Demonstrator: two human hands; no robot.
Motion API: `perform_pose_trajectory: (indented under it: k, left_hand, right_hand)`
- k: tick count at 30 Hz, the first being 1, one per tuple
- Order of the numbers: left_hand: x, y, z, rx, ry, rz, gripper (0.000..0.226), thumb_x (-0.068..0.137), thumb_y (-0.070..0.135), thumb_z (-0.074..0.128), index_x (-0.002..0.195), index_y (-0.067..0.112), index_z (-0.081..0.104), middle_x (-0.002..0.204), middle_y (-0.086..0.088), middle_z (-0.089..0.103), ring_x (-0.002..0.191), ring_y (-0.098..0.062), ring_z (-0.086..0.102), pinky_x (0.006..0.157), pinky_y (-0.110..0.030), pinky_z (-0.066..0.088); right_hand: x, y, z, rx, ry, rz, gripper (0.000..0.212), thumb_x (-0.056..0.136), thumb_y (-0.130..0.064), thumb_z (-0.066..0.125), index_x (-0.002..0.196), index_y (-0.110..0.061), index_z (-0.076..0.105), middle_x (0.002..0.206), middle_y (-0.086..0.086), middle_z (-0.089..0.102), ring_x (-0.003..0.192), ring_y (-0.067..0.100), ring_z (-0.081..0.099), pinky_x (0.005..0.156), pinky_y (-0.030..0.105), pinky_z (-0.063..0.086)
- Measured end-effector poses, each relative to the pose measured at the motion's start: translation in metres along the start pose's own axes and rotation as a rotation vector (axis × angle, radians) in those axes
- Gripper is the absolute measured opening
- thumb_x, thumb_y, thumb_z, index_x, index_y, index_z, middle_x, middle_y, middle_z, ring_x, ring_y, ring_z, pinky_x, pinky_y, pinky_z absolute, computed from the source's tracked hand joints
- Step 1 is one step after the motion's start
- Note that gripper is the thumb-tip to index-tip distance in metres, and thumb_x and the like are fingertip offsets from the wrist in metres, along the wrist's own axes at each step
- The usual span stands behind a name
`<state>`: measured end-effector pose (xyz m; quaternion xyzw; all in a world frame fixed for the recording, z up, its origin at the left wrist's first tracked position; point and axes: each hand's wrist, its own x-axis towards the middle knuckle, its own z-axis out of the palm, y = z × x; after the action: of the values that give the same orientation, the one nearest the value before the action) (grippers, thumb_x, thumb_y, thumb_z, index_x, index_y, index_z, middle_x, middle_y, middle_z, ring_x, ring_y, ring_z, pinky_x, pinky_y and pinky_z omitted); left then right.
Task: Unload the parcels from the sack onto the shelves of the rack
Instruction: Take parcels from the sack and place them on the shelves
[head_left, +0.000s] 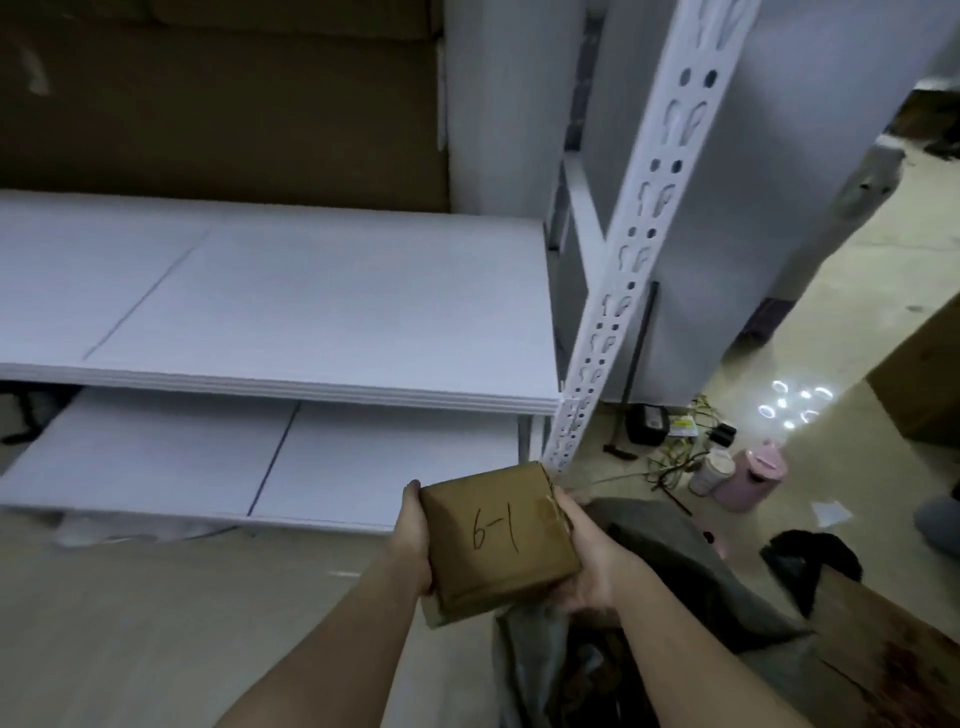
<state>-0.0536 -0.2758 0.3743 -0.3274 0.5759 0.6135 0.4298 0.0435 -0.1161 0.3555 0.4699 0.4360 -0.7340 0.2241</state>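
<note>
A brown paper-wrapped parcel (493, 538) marked "6-1" is held between both hands, in front of the rack's right corner. My left hand (413, 540) grips its left side and my right hand (584, 561) grips its right side and underside. The grey sack (670, 587) lies open on the floor below and to the right of the parcel, its inside dark. The white rack has an upper shelf (291, 301) and a lower shelf (156, 457), both bare, with a perforated white upright (628, 260) at the right corner.
Large brown cardboard (218, 98) stands behind the rack. A white cabinet (753, 208) is to the right. On the floor by the upright lie cables, a black adapter (647, 423), a pink bottle (753, 473) and a white cup (714, 473). A wooden surface (893, 644) is at lower right.
</note>
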Motion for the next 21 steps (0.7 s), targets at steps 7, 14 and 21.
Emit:
perform_pose_trajectory:
  k: [7,14,21]
  left_hand:
    - [-0.029,0.031,-0.154,-0.12,0.016,0.094,0.077,0.085,0.077,0.029,0.089,0.006,0.059,0.091,-0.017,0.062,0.083,-0.034,0.058,0.085,-0.048,0.044]
    - [-0.097,0.063,-0.312,-0.182,0.019,0.348,0.066,0.091,0.067,0.03,0.097,0.01,0.062,0.088,-0.015,0.065,0.078,-0.03,0.062,0.064,-0.036,0.049]
    - [-0.179,0.105,-0.413,-0.233,0.046,0.618,0.054,0.097,0.058,0.03,0.091,0.013,0.06,0.082,-0.011,0.063,0.072,-0.025,0.06,0.06,-0.033,0.046]
  right_hand:
    - [-0.006,0.017,0.157,-0.153,-0.055,-0.198,0.077,0.08,-0.077,0.045,0.126,-0.018,0.06,0.115,0.011,0.069,0.112,0.03,0.058,0.098,0.043,0.043]
    - [-0.036,0.054,0.327,-0.268,-0.157,-0.347,0.065,0.087,-0.075,0.034,0.11,-0.023,0.065,0.1,0.003,0.071,0.091,0.019,0.063,0.075,0.033,0.045]
    - [-0.102,0.051,0.46,-0.399,-0.158,-0.614,0.054,0.088,-0.075,0.03,0.098,-0.032,0.062,0.1,-0.004,0.069,0.096,0.016,0.059,0.087,0.034,0.04]
